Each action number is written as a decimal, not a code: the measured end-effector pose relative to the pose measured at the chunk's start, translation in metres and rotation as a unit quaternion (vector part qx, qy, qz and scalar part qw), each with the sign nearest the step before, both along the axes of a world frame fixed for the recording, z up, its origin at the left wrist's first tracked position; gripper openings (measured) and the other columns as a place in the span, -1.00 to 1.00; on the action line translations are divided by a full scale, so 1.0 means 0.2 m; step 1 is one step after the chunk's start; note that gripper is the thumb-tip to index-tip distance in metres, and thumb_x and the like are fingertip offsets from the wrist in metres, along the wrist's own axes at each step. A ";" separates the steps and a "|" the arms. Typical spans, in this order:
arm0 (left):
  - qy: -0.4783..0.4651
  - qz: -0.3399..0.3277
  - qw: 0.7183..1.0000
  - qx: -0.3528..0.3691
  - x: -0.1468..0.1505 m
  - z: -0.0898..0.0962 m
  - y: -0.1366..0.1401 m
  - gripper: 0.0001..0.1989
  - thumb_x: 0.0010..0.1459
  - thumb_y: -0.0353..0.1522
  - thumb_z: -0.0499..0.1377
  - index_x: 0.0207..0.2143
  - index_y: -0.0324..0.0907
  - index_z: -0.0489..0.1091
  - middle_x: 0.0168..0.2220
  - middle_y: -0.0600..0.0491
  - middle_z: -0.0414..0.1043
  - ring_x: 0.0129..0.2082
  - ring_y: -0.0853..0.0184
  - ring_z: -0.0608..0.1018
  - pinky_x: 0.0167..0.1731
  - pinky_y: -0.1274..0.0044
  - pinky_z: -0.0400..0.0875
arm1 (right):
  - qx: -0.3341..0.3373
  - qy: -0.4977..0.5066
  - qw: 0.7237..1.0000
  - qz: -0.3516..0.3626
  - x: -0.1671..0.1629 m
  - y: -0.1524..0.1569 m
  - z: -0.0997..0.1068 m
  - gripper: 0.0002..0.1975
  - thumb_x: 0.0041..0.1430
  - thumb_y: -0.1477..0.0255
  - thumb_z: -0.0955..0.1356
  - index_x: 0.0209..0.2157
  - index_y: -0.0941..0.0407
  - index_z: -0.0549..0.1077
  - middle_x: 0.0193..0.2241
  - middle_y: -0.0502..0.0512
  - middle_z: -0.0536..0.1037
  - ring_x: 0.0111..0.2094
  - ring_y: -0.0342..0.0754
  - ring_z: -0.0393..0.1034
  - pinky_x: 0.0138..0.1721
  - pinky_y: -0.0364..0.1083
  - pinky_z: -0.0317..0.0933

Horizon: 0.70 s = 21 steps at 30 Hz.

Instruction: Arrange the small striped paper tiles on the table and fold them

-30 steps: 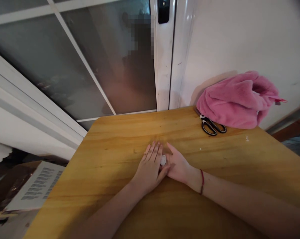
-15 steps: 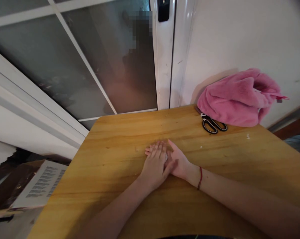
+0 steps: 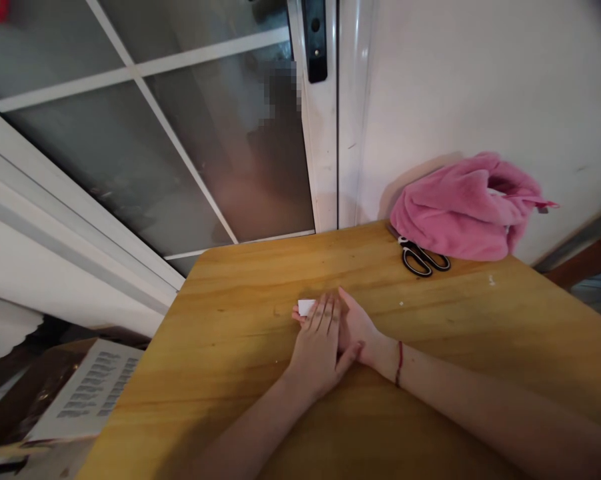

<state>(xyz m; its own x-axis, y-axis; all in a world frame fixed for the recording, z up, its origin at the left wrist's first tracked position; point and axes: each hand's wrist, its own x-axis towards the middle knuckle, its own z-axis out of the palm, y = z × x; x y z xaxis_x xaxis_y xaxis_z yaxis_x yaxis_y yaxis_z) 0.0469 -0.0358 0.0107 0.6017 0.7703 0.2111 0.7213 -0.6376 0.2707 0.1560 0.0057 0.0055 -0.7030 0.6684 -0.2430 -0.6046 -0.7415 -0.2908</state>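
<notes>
Partly, the flat left hand (image 3: 316,347), grip uncurled, hides a white piece (image 3: 305,307); right hand (image 3: 359,328): grip obscured, cannot tell.

A wooden table (image 3: 220,313) bears a pink plush bundle (image 3: 465,213), scissors (image 3: 414,249) partly hidden by it, white scraps (image 3: 491,280)

The left hand (image 3: 318,347) covers the right hand (image 3: 358,327), a white piece (image 3: 306,307) between.

smooth, grained wood table (image 3: 205,360), plush cloth bundle (image 3: 463,213), matt, paper-like white slip (image 3: 306,307), plastic-looking scissor handles (image 3: 421,257)
</notes>
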 end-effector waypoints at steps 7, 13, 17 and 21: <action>-0.016 -0.003 1.000 -0.006 0.00 -0.01 -0.02 -0.24 0.17 -0.04 -0.10 0.26 -0.33 -0.21 0.29 -0.21 -0.22 0.28 0.07 -0.16 0.20 0.17 -0.11 | -0.005 0.013 1.000 -0.010 0.01 0.01 -0.01 -0.29 0.16 0.00 0.02 0.05 0.29 0.24 -0.05 0.37 0.41 0.04 0.08 0.28 0.09 0.15 0.07; -0.010 -0.016 1.000 -0.020 0.01 -0.01 -0.05 -0.21 0.16 -0.02 -0.08 0.26 -0.32 -0.23 0.29 -0.20 -0.21 0.28 0.05 -0.16 0.20 0.16 -0.10 | 0.031 -0.014 0.999 -0.039 0.01 -0.01 -0.02 -0.34 0.13 0.01 0.11 -0.01 0.27 0.31 -0.09 0.36 0.45 0.03 0.10 0.28 0.07 0.10 0.11; -0.015 -0.072 0.997 -0.015 -0.02 0.02 -0.05 -0.23 0.17 -0.08 -0.05 0.26 -0.35 -0.23 0.28 -0.22 -0.18 0.28 0.08 -0.12 0.21 0.20 -0.07 | 0.050 -0.022 0.998 -0.027 0.02 -0.01 -0.02 -0.36 0.13 0.03 0.11 -0.02 0.27 0.31 -0.09 0.35 0.44 0.01 0.08 0.30 0.09 0.11 0.07; -0.085 -0.027 0.994 0.056 -0.10 0.08 0.00 -0.51 0.25 -0.37 -0.13 0.23 -0.17 -0.07 0.23 -0.08 0.05 0.27 0.21 -0.02 0.20 0.20 -0.07 | 0.050 -0.056 0.997 -0.025 0.03 0.00 0.00 -0.41 0.17 0.03 0.04 -0.17 0.21 0.37 -0.16 0.27 0.48 -0.04 0.02 0.34 0.06 0.06 0.11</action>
